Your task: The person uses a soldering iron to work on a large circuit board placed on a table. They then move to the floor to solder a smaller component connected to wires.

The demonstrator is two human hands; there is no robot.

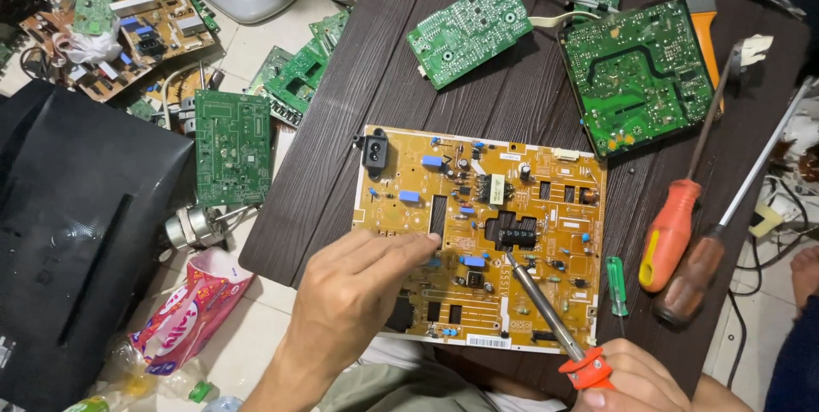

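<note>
Left hand (358, 297) pins the yellow circuit board (478, 233) to the desk (341, 122), fingers closed on nothing. Right hand (636, 374), grip wrapped round the soldering iron (546, 305), should touch its tip only to the joint.

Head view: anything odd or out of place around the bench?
Yes. Several green circuit boards and a tan one lie in a loose heap on the floor beside the dark table, with a pink wrapper. On the table, the right hand holds a soldering iron to the yellow board; the left hand steadies it.
</note>
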